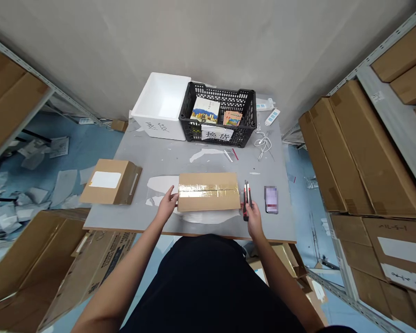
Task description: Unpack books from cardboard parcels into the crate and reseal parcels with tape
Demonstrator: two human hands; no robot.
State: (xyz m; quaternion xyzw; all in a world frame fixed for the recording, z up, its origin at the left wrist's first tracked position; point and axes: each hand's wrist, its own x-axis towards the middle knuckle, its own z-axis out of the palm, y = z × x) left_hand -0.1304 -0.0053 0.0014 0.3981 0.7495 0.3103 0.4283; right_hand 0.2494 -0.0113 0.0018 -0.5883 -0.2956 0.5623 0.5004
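Observation:
A taped cardboard box (208, 192) lies flat on the grey table (190, 159), with clear tape running along its centre seam. My left hand (168, 206) rests against the box's left end, its fingers touching the cardboard and holding nothing. My right hand (253, 221) grips a red and black utility knife (246, 200) upright, just off the box's right end. The blade's tip is beside the box, not visibly in the tape. A phone (271, 200) with a blurred screen lies to the right of the knife.
A black plastic crate (217, 114) holds books beside a white foam box (160, 106) at the table's far edge. A smaller cardboard box (111, 181) lies at the left. A power strip (272, 117) and white cable (263, 143) lie far right. Shelves of cartons flank the table; paper scraps litter the floor.

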